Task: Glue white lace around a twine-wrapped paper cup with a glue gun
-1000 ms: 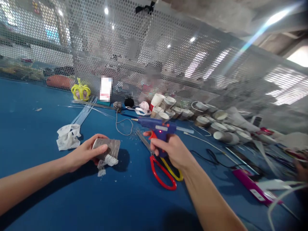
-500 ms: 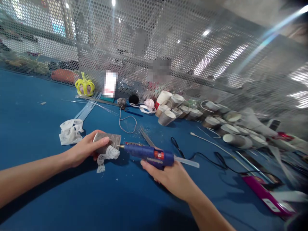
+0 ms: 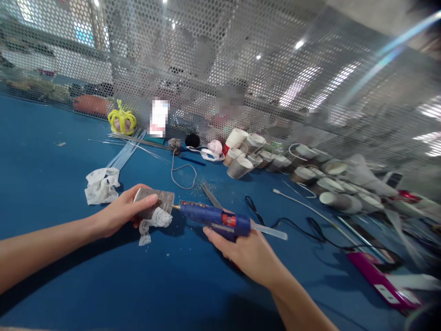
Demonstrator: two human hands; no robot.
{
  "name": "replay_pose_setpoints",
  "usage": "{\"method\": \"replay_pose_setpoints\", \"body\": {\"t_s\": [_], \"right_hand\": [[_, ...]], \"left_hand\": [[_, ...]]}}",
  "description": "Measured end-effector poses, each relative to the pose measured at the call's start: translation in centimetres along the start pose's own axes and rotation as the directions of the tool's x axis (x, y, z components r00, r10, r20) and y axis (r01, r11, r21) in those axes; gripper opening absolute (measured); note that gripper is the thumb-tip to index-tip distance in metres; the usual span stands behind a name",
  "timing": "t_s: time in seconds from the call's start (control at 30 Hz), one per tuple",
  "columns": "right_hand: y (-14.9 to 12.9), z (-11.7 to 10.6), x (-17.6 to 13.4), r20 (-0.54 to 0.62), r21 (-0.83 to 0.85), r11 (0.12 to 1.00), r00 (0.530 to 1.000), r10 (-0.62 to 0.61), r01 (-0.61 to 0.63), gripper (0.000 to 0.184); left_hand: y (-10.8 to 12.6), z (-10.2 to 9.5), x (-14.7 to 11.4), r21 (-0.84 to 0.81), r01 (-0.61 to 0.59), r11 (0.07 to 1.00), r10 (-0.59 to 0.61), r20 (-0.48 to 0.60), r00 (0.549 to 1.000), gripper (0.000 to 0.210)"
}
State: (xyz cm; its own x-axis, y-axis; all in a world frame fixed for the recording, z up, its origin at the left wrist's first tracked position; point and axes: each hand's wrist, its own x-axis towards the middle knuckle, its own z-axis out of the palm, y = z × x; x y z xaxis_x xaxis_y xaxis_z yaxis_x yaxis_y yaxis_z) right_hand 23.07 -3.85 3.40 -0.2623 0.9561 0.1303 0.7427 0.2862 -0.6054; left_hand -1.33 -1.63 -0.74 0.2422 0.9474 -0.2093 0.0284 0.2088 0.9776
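Observation:
My left hand [image 3: 126,210] is closed around a small grey paper cup [image 3: 162,198] tipped on its side. White lace trim [image 3: 159,218] lies along the cup's near side, one end dangling below. In my right hand [image 3: 246,253] is a blue hot glue gun [image 3: 210,217], with a clear glue stick [image 3: 270,231] poking out of its back. The gun's nozzle is at the cup's right end, beside the lace; whether it touches cannot be made out. More white lace [image 3: 102,185] lies bunched on the table beyond my left wrist.
Scissors or a similar metal blade [image 3: 211,195] lie beyond the gun. Grey yarn [image 3: 175,145], a yellow crown-shaped piece [image 3: 121,120] and several grey-wrapped cups [image 3: 240,168] line the mesh screen [image 3: 193,59]. A black cord [image 3: 292,225] and a magenta power strip [image 3: 382,280] lie at right.
Both hands keep their grip, and the nozzle stays by the cup's end. The view has shifted slightly; little else differs.

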Motion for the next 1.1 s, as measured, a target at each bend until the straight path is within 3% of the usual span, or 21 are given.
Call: {"method": "replay_pose_setpoints", "body": {"t_s": [0.17,0.63,0.93,1.1], "right_hand": [[-0.6,-0.3,-0.2,0.074,-0.03,0.999,0.997,0.037,-0.035,0.021],[0.5,-0.1,0.0,0.099,-0.001,0.999,0.995,0.033,-0.033,0.022],[-0.9,-0.6,0.1,0.228,0.149,0.978,0.967,0.111,-0.147,0.024],[-0.8,-0.5,0.4,0.212,0.243,0.951,0.967,0.14,-0.191,0.027]], "left_hand": [[-0.2,0.0,0.0,-0.002,0.006,1.0,-0.006,-0.005,1.0,0.043],[0.0,0.0,0.1,0.004,0.004,1.0,-0.004,0.001,1.0,0.041],[-0.1,-0.1,0.2,0.005,-0.008,1.0,0.008,0.014,1.0,0.04],[-0.1,-0.1,0.0,0.016,-0.031,0.999,0.031,0.02,0.999,0.037]]}}
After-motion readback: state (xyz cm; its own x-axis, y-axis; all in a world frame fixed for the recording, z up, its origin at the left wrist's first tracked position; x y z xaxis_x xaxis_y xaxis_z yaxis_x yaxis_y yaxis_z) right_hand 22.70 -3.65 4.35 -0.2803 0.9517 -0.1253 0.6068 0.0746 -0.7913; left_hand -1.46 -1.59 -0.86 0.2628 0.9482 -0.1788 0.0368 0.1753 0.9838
